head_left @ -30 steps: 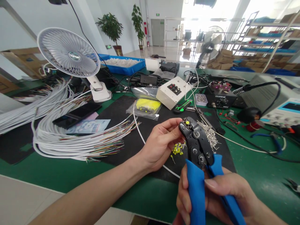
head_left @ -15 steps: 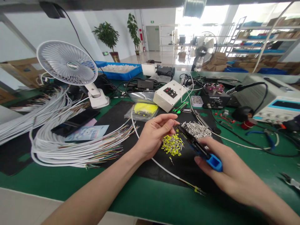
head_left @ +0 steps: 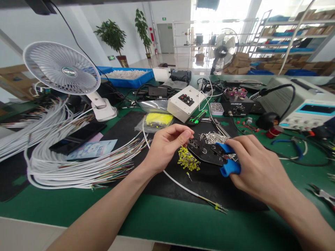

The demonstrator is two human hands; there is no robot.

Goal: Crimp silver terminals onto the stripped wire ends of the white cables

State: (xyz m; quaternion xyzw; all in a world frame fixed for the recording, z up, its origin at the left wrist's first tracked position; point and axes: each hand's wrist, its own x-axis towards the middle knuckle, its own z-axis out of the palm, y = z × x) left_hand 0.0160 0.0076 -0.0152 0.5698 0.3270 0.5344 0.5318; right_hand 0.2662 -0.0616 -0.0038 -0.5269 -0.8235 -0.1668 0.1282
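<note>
My right hand is wrapped over the blue handles of a black crimping tool, which lies low over the black mat with its jaws pointing left. My left hand hovers just left of the jaws, thumb and fingers curled together in a pinch; what it holds is too small to make out. Under the hands lie a heap of yellow sleeves and a pile of silver terminals. A white cable with crimped yellow-tipped wires runs across the mat toward the front edge.
A bundle of white multi-wire cables lies at left beside a desk fan and a phone. Behind are a bag of yellow parts, a white switch box, a soldering station and an instrument. Pliers lie at right.
The crimping tool has come down from upright in front of me to lying low over the mat. My right hand shifted on top of its handles; my left stayed pinched by the jaws.
</note>
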